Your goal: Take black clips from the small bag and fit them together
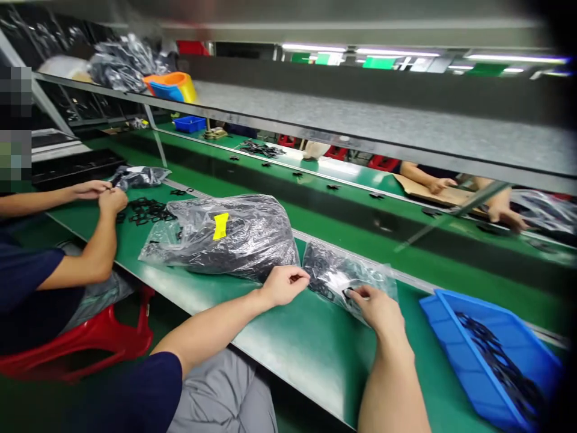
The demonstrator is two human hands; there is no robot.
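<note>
Head view: between the table edge (288, 380) and the narrowed left hand (285, 285), bare tabletop (297, 349) is seen; whether anything is held cannot be told. By the right hand (379, 308), a partly hidden dark piece (347, 293) is pinched at a small clear bag (331, 270). Beyond, a large bag (243, 249) is filled indistinctly.

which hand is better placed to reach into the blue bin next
Right hand, probably: it is nearer the bin, though it seems to pinch a black part. The left hand is farther off, by the big bag.
</note>
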